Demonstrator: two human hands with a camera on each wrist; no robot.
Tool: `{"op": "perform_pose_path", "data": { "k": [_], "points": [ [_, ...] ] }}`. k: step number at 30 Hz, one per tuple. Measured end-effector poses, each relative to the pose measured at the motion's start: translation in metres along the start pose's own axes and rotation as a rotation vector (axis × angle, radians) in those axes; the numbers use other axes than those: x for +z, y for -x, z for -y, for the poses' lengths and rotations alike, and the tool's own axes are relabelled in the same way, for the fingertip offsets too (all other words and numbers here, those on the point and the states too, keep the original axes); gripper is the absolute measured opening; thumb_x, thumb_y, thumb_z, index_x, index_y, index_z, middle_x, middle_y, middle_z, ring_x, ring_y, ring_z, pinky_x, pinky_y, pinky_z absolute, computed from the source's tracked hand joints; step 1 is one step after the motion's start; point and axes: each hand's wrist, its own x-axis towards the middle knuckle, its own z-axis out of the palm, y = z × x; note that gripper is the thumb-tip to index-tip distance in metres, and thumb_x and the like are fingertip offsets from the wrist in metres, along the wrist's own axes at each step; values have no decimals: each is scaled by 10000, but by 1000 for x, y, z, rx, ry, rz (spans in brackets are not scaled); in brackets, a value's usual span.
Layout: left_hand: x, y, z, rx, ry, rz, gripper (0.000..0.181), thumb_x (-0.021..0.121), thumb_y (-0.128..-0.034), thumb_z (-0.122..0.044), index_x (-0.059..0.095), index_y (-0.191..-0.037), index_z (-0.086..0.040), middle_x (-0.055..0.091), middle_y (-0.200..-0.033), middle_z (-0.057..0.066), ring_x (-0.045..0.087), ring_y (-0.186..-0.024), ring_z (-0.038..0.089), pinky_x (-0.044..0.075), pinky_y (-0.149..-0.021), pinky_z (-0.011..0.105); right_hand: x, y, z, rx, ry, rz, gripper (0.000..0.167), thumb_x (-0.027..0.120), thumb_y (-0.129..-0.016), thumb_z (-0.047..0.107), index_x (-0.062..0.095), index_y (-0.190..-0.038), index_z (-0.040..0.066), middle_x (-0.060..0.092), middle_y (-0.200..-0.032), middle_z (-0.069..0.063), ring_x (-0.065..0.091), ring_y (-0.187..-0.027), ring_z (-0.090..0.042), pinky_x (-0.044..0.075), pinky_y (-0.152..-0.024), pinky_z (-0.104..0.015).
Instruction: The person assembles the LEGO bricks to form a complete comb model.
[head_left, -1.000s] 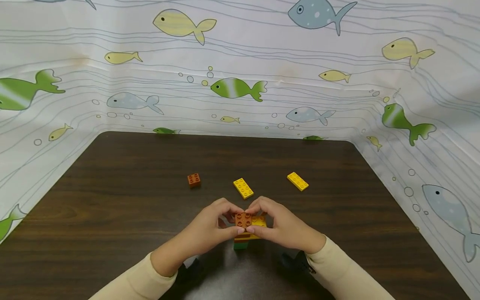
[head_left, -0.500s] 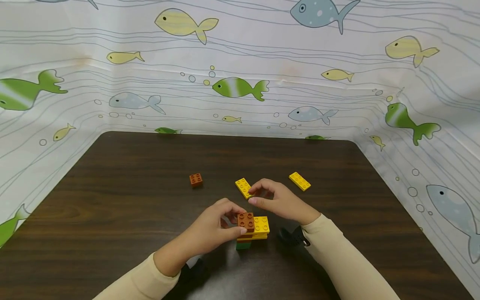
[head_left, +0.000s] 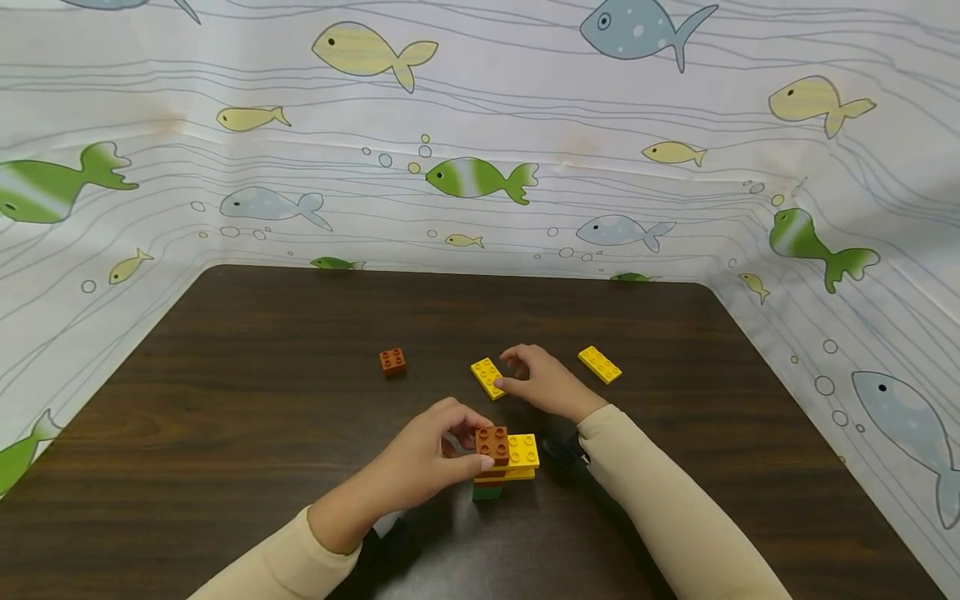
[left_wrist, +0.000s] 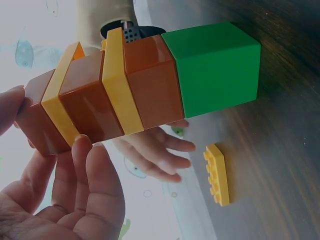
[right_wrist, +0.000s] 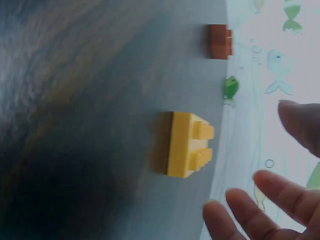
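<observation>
My left hand (head_left: 420, 452) pinches the top brown brick (head_left: 492, 445) of a small tower between thumb and fingers. In the left wrist view the tower shows a green brick (left_wrist: 215, 72) at its base, then brown bricks alternating with thin yellow ones. Those yellow bricks (head_left: 523, 450) jut out to the right. Fingers spread, my right hand (head_left: 553, 385) hovers over the near end of a loose flat yellow brick (head_left: 486, 377). A gap shows between its fingers and this yellow brick (right_wrist: 181, 145) in the right wrist view.
A loose brown brick (head_left: 392, 362) lies on the dark wooden table (head_left: 262, 400), left of the flat yellow one. Another flat yellow brick (head_left: 600, 364) lies to the right. A fish-patterned sheet (head_left: 375, 192) borders the table at the back and sides.
My right hand has left the tower and moved away, to the loose yellow brick beyond it. The left hand has kept its hold on the top brown brick.
</observation>
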Motion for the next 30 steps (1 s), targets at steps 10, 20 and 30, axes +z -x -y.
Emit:
{"op": "perform_pose_path", "data": {
  "k": [10,20,30],
  "points": [
    [0,1,0,-3,0,10,280,702,-894,-178,629,-1137,-59,536,-1000,16,544,-905,184,503,-736,263,10,-15,4,86,107,71,547,689,-897,321,518,-1360,85,531,-1243,-136,559,-1091,-272,476,-938,-454],
    [-3,1,0,16,20,14,306,705,-893,-190,622,-1145,-39,537,-1008,31,544,-904,169,502,-734,255,20,-28,7,130,297,63,600,704,-871,381,542,-1366,84,577,-1216,-127,585,-1008,-229,484,-922,-441],
    [-1,1,1,17,17,5,292,716,-882,-169,628,-1131,-44,540,-1001,23,552,-898,178,504,-734,250,25,-33,12,145,368,56,558,699,-872,340,559,-1345,79,579,-1206,-137,592,-1001,-246,484,-925,-451]
  ]
}}
